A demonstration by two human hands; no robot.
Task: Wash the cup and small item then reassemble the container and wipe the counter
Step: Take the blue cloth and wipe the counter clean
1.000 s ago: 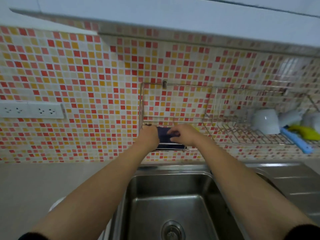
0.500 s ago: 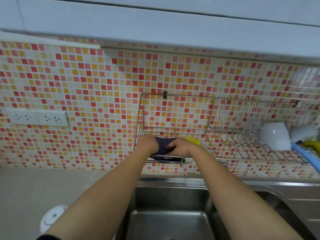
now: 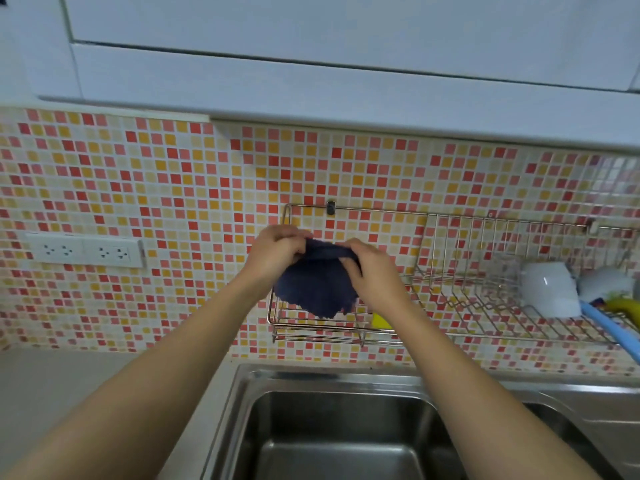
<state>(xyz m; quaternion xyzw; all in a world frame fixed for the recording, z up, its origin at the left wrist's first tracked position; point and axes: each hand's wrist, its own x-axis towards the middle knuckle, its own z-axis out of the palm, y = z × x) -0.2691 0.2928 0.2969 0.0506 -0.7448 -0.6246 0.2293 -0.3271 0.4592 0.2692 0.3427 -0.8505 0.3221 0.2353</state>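
A dark blue cloth hangs between both hands, held up in front of the wall-mounted wire rack. My left hand grips its top left edge and my right hand grips its top right edge. The cloth's lower part droops over the rack's left end. A white cup lies on its side at the right end of the rack, beside another white item.
A yellow sponge sits in the rack behind my right wrist. A blue handle and a yellow item lie at far right. The steel sink is below, grey counter to its left, wall sockets above the counter.
Both hands have lifted the dark cloth up off the rack's shelf and spread it between them. My head has tilted upward, so the sink sits lower in view.
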